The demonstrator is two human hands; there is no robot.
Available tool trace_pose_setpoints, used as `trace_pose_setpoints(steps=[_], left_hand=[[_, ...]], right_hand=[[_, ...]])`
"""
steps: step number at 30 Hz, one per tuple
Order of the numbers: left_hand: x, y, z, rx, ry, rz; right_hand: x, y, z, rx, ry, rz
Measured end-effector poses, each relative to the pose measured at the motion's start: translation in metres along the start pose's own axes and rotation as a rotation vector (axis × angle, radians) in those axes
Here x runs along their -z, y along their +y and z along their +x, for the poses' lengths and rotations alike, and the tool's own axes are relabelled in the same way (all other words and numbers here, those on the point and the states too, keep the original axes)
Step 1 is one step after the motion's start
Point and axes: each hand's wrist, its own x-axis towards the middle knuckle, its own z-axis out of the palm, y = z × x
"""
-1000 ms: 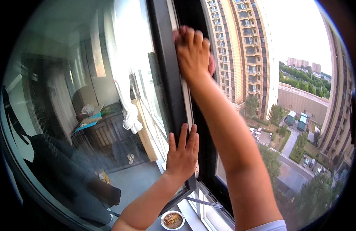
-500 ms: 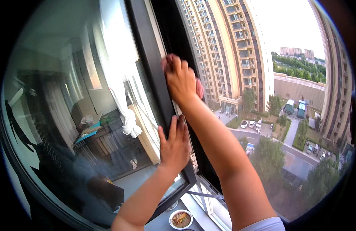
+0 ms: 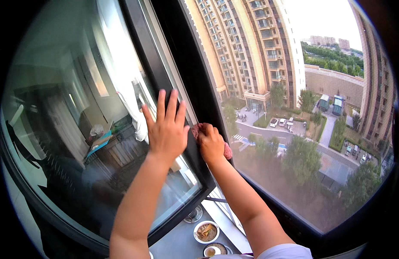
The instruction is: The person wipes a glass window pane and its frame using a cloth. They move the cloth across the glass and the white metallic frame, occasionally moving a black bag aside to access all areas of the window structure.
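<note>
A tilted, dark-framed window sash (image 3: 148,60) with a large glass pane (image 3: 70,172) stands swung open before me. My left hand (image 3: 167,134) lies with fingers spread over the sash's dark side bar, its fingertips pointing up. Just right of it, my right hand (image 3: 212,144) is closed round a bunched, pinkish-red cloth (image 3: 227,151), which pokes out on both sides of the fingers. That cloth is held at the sash's outer edge, by a pale strip (image 3: 163,49) running down it. The right palm is hidden.
Below the sash, a pale sill (image 3: 175,241) holds a bowl of food (image 3: 207,233), a smaller cup (image 3: 211,251) and a clear glass item (image 3: 194,214). A thin metal stay (image 3: 215,200) crosses under the sash corner. To the right, a mesh screen (image 3: 273,207) faces tall buildings and trees.
My right hand has slid down the sash edge with the cloth. The left hand has moved up and left, its fingers now wider apart. The view has shifted slightly.
</note>
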Motion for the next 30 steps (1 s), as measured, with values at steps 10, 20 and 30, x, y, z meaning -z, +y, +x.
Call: trace_pose_setpoints(steps=[10,20,30], left_hand=[[0.001,-0.009,0.020,-0.062,-0.085,0.228],[0.009,-0.012,0.012,-0.117,-0.103,0.130],[0.002,-0.009,-0.013,-0.151,-0.101,-0.053]], right_hand=[[0.030,-0.012,0.159,0.208,0.425,-0.004],[0.000,0.021,-0.042,0.219,-0.203,-0.120],[0.060,-0.008,0.045,0.167,0.087,0.069]])
